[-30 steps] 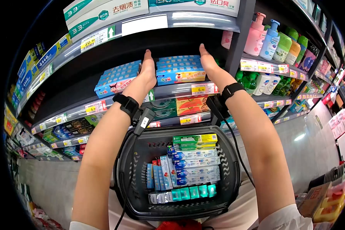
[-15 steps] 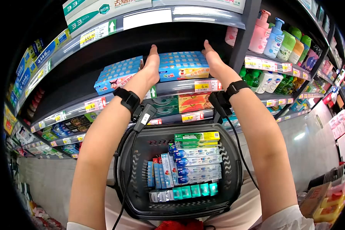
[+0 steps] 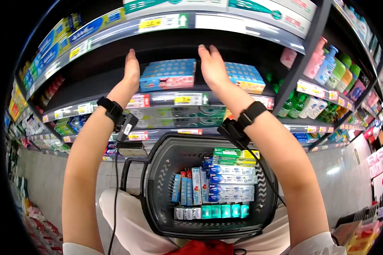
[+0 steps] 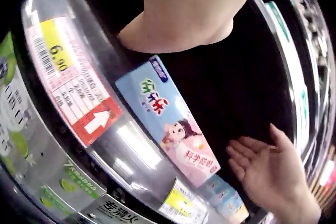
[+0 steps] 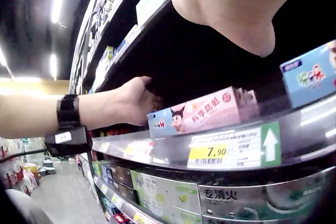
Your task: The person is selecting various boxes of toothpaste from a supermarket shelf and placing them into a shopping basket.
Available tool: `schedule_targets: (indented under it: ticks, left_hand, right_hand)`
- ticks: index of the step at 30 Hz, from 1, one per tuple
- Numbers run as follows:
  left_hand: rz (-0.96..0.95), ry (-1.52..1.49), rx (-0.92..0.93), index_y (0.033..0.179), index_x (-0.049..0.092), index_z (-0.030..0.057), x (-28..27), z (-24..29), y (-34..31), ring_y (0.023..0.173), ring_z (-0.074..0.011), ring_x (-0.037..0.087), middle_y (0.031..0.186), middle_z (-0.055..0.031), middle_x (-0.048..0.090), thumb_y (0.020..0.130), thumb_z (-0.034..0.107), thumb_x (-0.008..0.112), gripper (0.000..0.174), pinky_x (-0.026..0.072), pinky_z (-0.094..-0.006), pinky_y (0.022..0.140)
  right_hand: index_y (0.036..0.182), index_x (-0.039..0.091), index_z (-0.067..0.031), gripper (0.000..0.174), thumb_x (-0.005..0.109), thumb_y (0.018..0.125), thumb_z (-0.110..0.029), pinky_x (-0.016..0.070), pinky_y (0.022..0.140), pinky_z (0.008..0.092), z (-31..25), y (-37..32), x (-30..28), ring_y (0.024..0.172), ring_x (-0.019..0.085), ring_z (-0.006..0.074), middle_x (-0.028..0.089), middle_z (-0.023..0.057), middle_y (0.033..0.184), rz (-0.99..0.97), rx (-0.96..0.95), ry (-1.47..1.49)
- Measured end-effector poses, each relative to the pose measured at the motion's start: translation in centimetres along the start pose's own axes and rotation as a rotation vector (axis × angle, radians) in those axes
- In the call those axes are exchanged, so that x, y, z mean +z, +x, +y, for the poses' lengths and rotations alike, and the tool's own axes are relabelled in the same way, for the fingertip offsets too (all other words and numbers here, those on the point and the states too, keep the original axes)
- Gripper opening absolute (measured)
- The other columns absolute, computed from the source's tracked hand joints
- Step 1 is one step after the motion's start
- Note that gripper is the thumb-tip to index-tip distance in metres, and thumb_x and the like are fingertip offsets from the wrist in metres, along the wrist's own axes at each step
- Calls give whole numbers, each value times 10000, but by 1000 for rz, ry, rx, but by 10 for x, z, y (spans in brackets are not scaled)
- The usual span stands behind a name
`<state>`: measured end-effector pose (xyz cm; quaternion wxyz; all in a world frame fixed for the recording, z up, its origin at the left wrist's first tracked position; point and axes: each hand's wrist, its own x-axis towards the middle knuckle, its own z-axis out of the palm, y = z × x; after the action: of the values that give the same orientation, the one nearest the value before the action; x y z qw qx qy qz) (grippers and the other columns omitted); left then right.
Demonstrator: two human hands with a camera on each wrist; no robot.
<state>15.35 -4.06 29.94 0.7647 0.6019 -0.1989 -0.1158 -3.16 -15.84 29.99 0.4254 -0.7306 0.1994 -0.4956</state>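
Note:
On the middle shelf sits a row of blue-and-pink toothpaste boxes (image 3: 168, 76), packed side by side with a cartoon figure on the front. My left hand (image 3: 132, 71) is upright by the left end of this row, fingers straight. At its right end is my right hand (image 3: 212, 68), fingers extended upward, between it and a second row of blue-and-orange toothpaste boxes (image 3: 244, 77). The right wrist view shows the left hand (image 5: 135, 100) close beside the pink box's end. Seen from the left wrist, the right hand (image 4: 273, 176) is spread, palm showing.
A black shopping basket (image 3: 157, 212) holding several toothpaste boxes (image 3: 232, 178) stands below, in front of the person's legs. Price tags line the shelf edge (image 3: 157, 100). Above is another shelf with white-and-green boxes (image 3: 268, 12). Pump bottles (image 3: 325, 61) stand right of a dark upright.
Both hands have left the sides of the blue-and-orange row and moved left to flank the blue-and-pink row. The head view has shifted left along the shelf.

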Motion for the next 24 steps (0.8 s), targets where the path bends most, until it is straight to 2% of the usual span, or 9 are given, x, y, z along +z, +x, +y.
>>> schedule_targets:
  ticks: [1, 2, 4, 5, 6, 8, 11, 15, 24]
  left_hand:
    - [-102, -185, -171, 1306, 320, 29, -8, 1, -3, 1225, -250, 331, 1334, -135, 356, 886, 506, 287, 636, 216, -302, 1019]
    - [-185, -296, -184, 1333, 237, 3, -12, -2, -7, 1251, -266, 316, 1359, -171, 312, 872, 527, 278, 700, 210, -337, 1041]
    - [-132, -182, -142, 1359, 141, -16, -14, 6, -18, 1324, -244, 150, 1424, -170, 162, 862, 555, 261, 766, 92, -327, 1071]
    - [-123, -191, -143, 1359, 141, -16, -18, 4, -14, 1324, -244, 150, 1424, -170, 162, 862, 555, 261, 766, 92, -327, 1071]
    - [-162, -178, -202, 1357, 99, -26, -19, 0, -6, 1329, -243, 120, 1428, -175, 109, 859, 566, 245, 788, 91, -330, 1072]
    - [-248, -155, -311, 1354, 14, -47, -18, -8, 10, 1339, -240, 60, 1437, -187, 4, 853, 589, 212, 834, 89, -336, 1073]
    - [-390, -187, -309, 1349, 6, -59, -13, -2, -5, 1334, -247, 99, 1436, -191, 6, 857, 590, 197, 836, 139, -339, 1065]
    - [-379, -140, -300, 1346, 14, -69, -9, 0, -10, 1328, -251, 126, 1433, -195, 34, 875, 559, 195, 805, 165, -346, 1059]
    - [-351, 44, -296, 1353, 44, -53, -9, -6, -3, 1323, -247, 148, 1436, -180, 45, 886, 539, 177, 766, 165, -336, 1058]
  right_hand:
    - [1233, 315, 147, 678, 455, 839, -387, 218, 1036, 350, 1, -1, 16, 1242, 279, 390, 300, 330, 1293, -43, 24, 77]
    - [1252, 283, 146, 731, 458, 828, -423, 177, 1053, 343, 3, -2, 27, 1275, 218, 375, 251, 322, 1325, -58, 3, 35]
    - [1271, 248, 143, 768, 453, 823, -447, 133, 1066, 336, 12, 2, 42, 1303, 155, 350, 200, 305, 1357, -46, 68, -5]
    - [1290, 212, 135, 790, 439, 826, -462, 114, 1071, 331, 19, 7, 47, 1316, 124, 330, 165, 284, 1379, -83, 176, 47]
    - [1355, 166, 24, 771, 421, 839, -490, 166, 1048, 329, 21, 10, 51, 1307, 186, 290, 197, 209, 1401, -105, 296, 29]
    - [1355, 188, 10, 755, 424, 842, -491, 169, 1047, 345, 27, 13, 55, 1305, 193, 278, 213, 192, 1400, -104, 408, 85]
    - [1332, 209, 59, 768, 418, 840, -494, 177, 1047, 339, 22, 16, 53, 1302, 203, 293, 222, 215, 1389, -201, 519, 200]
    - [1339, 250, 4, 715, 402, 849, -494, 214, 1024, 343, -1, 3, 47, 1264, 279, 287, 272, 203, 1373, -233, 577, 322]
    - [1345, 243, -14, 688, 416, 862, -472, 158, 1046, 377, -2, 3, 47, 1286, 222, 272, 226, 182, 1397, -233, 609, 339]
